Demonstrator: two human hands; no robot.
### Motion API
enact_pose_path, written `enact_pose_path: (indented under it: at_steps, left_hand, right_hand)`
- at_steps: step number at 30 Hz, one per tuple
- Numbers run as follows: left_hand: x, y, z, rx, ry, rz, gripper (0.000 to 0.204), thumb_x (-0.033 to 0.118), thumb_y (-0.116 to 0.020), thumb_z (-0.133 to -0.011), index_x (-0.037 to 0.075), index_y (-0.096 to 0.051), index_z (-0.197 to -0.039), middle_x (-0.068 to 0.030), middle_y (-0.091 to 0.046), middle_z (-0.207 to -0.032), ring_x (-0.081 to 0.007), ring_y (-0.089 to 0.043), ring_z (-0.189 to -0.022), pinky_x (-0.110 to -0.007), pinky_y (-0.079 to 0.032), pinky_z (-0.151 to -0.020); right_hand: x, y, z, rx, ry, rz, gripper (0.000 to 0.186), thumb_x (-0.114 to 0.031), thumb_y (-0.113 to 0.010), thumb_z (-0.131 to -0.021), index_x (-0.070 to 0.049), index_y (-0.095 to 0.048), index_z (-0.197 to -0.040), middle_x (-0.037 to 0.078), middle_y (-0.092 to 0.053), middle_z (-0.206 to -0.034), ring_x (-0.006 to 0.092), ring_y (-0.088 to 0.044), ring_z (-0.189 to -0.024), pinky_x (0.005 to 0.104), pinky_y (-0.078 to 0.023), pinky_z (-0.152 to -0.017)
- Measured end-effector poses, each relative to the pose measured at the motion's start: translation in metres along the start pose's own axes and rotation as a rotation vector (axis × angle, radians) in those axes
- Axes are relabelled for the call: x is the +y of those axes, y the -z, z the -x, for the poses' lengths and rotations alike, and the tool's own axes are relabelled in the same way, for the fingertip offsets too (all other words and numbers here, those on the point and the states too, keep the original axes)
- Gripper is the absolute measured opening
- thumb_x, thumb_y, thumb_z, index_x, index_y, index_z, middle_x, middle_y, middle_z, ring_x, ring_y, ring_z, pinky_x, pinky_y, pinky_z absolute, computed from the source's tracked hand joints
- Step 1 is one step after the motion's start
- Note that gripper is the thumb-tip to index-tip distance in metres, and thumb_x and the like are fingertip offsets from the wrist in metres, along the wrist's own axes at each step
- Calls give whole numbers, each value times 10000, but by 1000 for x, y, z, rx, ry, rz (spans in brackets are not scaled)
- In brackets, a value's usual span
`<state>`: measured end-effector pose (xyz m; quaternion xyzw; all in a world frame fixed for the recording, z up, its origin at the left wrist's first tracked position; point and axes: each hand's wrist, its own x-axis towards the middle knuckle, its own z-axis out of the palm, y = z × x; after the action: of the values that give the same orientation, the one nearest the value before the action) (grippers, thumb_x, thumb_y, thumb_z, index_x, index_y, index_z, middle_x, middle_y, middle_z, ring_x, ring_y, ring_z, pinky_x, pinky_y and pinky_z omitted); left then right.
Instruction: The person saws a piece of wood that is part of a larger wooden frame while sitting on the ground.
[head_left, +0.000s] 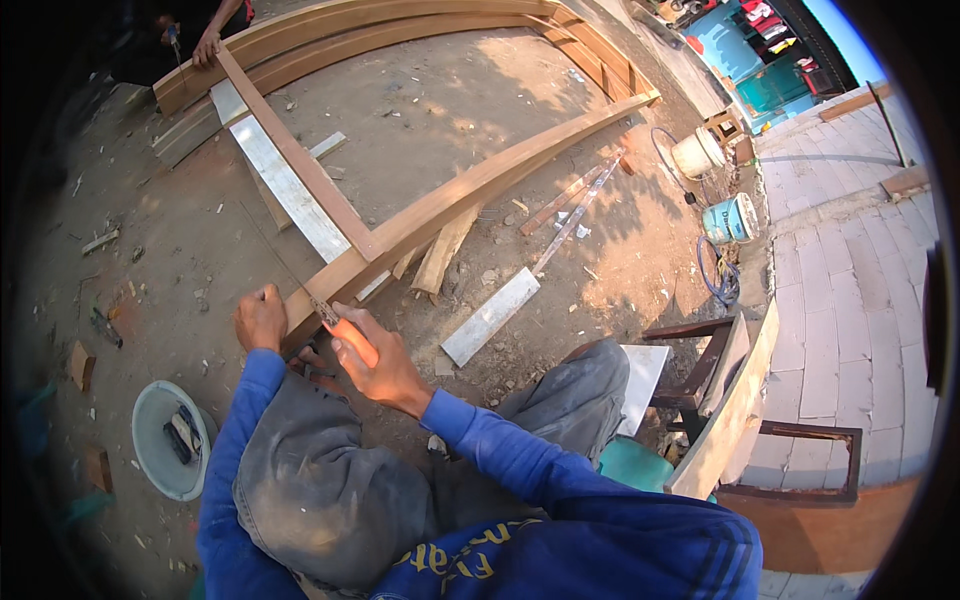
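In my right hand (pixel 385 365) is a handsaw with an orange handle (pixel 355 341). Its thin blade (pixel 283 262) slants up and left across the near end of a long wooden beam (pixel 440 205). My left hand (pixel 262 318) is closed around that beam's end, left of the saw. The beam is one side of a large wooden frame lying over the ground. A brown crosspiece (pixel 295 155) meets it just beyond the saw, beside a whitish board (pixel 290 190). Part of my bare foot shows under the beam end.
Another person's hand (pixel 207 48) rests on the frame's far left corner. A pale bucket (pixel 172 440) with tools stands left of my knee. A whitish plank (pixel 490 318) and wood offcuts lie right of the beam. Paint buckets (pixel 698 153) and dark wooden furniture (pixel 700 375) stand by the paving.
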<state>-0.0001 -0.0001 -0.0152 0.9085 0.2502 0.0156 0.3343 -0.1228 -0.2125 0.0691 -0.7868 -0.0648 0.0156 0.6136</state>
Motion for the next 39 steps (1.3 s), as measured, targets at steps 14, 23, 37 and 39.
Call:
enact_pose_path:
  at_steps: [14, 23, 37, 39]
  left_hand:
    - [6, 2, 7, 6, -38, -37, 413, 372, -569, -902, -3, -742, -887, -304, -691, -909, -495, -682, -879, -539, -525, -807]
    - [-13, 13, -4, 75, -69, 14, 426, 365, -565, -912, -20, -739, -857, -307, -688, -866, -481, -692, -837, -543, -520, -777]
    - [-8, 0, -1, -27, -13, 20, 429, 360, -549, -907, -30, -718, -849, -293, -695, -852, -483, -664, -836, -544, -495, -807]
    - [-50, -2, -23, 188, -158, -18, 462, 357, -547, -925, -66, -634, -760, -269, -641, -723, -433, -566, -622, -550, -438, -669]
  right_hand:
    - [8, 2, 4, -18, -40, 52, 482, -145, -642, -986, -56, -523, -1444, 168, -712, -1168, 281, -707, -976, 363, -540, -883]
    - [-30, 79, 162, -68, -36, 226, 522, -145, -654, -969, -55, -519, -1465, 214, -657, -1348, 345, -655, -1248, 384, -517, -1023]
    - [-18, 53, 99, -156, -309, 49, 546, -228, -624, -1007, -99, -467, -1514, 148, -697, -1269, 310, -705, -1087, 385, -515, -969]
    - [-1, 70, 151, -85, 35, 146, 543, -233, -593, -1014, -98, -475, -1527, 142, -732, -1168, 312, -711, -1095, 393, -497, -1009]
